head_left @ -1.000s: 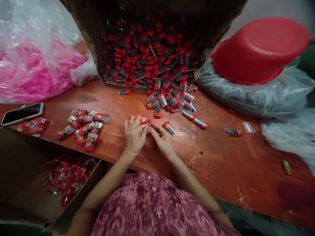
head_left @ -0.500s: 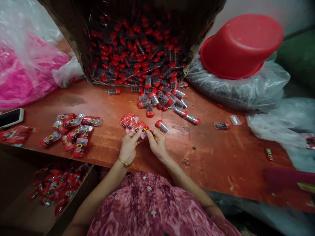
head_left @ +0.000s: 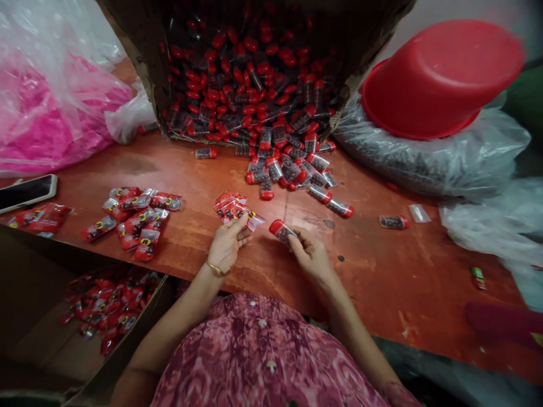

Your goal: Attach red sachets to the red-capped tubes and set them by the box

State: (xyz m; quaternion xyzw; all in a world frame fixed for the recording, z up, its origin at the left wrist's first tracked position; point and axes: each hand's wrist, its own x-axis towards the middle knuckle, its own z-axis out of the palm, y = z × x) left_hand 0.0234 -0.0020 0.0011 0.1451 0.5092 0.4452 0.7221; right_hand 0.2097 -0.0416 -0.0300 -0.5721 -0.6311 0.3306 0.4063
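My left hand (head_left: 226, 246) pinches a small red printed sachet (head_left: 250, 218) just above the red wooden table (head_left: 382, 271), with a few more empty sachets (head_left: 228, 203) lying beyond its fingertips. My right hand (head_left: 309, 254) has its fingers closed on a small clear tube with a red cap (head_left: 281, 230), lifted slightly off the table. A big tipped cardboard box (head_left: 139, 62) at the back spills several of the same red-capped tubes (head_left: 292, 169) onto the table.
Filled sachets (head_left: 136, 217) lie in a heap at the left, more in an open carton (head_left: 106, 308) below the edge. A phone (head_left: 26, 192), pink plastic bag (head_left: 51, 113), red basin (head_left: 436, 79) on a grey bag, stray tubes (head_left: 393, 221).
Both hands were together on one sachet. Now they have parted: the left keeps the sachet, and the right has moved right and picked up the red-capped tube.
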